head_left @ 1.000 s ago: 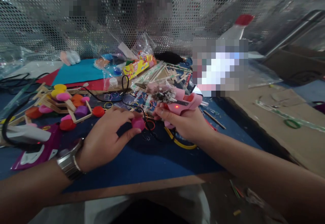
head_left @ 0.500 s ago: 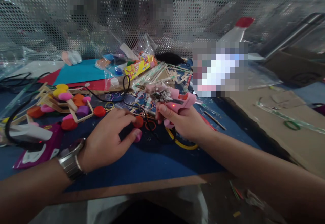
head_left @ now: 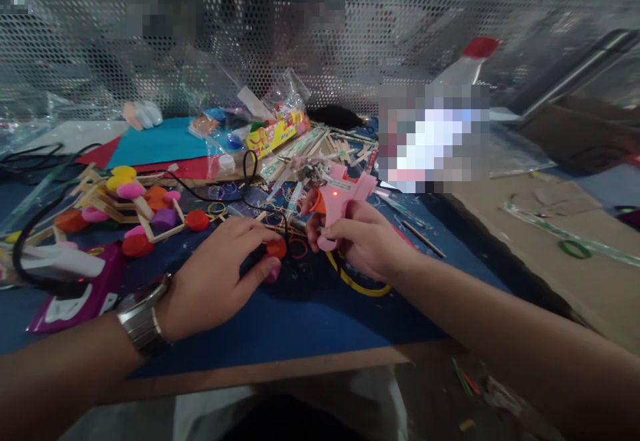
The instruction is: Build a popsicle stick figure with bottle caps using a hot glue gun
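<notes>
My right hand (head_left: 360,241) is wrapped round a pink glue gun (head_left: 340,194) with a small red light on its side; its nozzle points left and away, above the blue mat (head_left: 300,314). My left hand (head_left: 220,281), a metal watch on its wrist, pinches small round caps against the mat: an orange cap (head_left: 276,248) under the fingertips and a pink cap (head_left: 273,272) at the thumb. A black cord (head_left: 235,198) loops across the mat behind the hands.
At the left lies a frame of wooden sticks with coloured caps (head_left: 125,208). Behind it are teal and red paper sheets (head_left: 155,141), a yellow box in plastic (head_left: 273,131), loose sticks (head_left: 320,144) and a red-capped bottle (head_left: 470,61). Brown cardboard (head_left: 540,228) covers the right. A perforated metal screen stands behind.
The glue gun has turned and tilted, its nozzle swinging further away. The left hand has shifted from one pink cap to an orange cap with the pink one at the thumb.
</notes>
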{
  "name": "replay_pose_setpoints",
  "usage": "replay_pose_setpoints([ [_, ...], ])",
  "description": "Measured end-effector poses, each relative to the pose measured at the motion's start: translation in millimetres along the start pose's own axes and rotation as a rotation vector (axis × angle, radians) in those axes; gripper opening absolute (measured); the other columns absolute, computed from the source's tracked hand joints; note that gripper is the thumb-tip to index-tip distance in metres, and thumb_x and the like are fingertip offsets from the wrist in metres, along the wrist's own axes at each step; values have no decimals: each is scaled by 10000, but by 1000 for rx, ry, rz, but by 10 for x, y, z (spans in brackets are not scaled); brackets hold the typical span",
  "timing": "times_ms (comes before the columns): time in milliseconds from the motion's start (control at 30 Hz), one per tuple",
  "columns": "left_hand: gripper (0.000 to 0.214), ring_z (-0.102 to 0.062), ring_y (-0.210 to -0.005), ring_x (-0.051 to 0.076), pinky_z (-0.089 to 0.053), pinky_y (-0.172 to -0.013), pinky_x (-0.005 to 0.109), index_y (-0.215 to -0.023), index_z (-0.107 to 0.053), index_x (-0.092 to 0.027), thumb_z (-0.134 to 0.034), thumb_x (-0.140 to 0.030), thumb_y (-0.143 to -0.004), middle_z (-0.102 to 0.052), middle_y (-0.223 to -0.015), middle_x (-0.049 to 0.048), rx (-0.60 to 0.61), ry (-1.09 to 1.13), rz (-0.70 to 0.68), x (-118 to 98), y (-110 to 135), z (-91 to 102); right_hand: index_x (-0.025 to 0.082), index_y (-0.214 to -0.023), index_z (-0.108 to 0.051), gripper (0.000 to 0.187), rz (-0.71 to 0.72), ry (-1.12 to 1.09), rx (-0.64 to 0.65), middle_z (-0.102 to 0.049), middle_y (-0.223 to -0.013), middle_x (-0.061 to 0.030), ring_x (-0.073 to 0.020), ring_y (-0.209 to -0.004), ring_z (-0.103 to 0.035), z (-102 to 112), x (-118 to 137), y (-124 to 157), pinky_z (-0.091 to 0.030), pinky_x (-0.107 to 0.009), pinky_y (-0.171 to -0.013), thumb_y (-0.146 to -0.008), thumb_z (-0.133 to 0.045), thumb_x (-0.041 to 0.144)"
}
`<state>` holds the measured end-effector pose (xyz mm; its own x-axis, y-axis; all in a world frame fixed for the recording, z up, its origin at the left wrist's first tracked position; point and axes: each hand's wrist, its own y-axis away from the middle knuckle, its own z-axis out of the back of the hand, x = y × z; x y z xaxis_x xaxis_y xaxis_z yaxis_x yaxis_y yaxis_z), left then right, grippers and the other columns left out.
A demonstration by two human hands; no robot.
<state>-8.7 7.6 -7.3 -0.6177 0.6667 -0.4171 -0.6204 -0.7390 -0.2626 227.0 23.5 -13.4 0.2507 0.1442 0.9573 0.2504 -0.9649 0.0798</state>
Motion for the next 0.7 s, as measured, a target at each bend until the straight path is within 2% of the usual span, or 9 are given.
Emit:
replay_pose_setpoints([
  [200,320,-650,-1162,291,-552,-1017,472,-1224,-688,-155,-477,-347,-1079,-705,-1216,134,-4,19,-10,-17,14,5,202,-1069,-560,503,-8,5,49,-655,-648,35,-150,-557,-572,5,-27,-21,-428,-291,-538,-578,-650,139],
  [267,376,-646,-1201,308,-554,-1037,483,-1259,-674,-157,-564,-443,-1041,-693,-1259,144,4,32,-10,-22,24,5,203,-1123,-565,571,15,3,48,-659,-708,34,-151,-594,-588,8,-43,-33,-429,-287,-546,-565,-653,118],
  [367,579,-630,-1266,347,-554,-1070,504,-1324,-642,-161,-763,-530,-895,-667,-1338,161,42,17,4,-33,38,2,225,-1137,-575,599,57,-5,21,-684,-919,-6,-168,-717,-625,7,-53,-44,-458,-289,-566,-559,-675,103],
  [433,576,-624,-1288,348,-553,-1085,505,-1346,-627,-175,-796,-463,-877,-663,-1361,156,59,-10,18,-41,45,-2,238,-1118,-577,580,66,-1,12,-681,-1012,-24,-175,-760,-627,6,-51,-44,-475,-299,-581,-563,-684,105],
  [567,508,-627,-1304,314,-532,-1131,501,-1413,-574,-186,-699,-272,-928,-666,-1391,131,58,-24,30,-43,52,-11,233,-1102,-581,558,68,13,32,-671,-986,-21,-170,-747,-614,9,-41,-41,-477,-309,-597,-567,-678,107],
  [700,452,-635,-1296,304,-532,-1135,499,-1397,-581,-184,-635,-217,-949,-677,-1386,125,48,-28,38,-32,51,-21,222,-1154,-587,594,66,14,52,-694,-1016,-39,-169,-743,-612,12,-48,-35,-467,-303,-590,-576,-672,108],
])
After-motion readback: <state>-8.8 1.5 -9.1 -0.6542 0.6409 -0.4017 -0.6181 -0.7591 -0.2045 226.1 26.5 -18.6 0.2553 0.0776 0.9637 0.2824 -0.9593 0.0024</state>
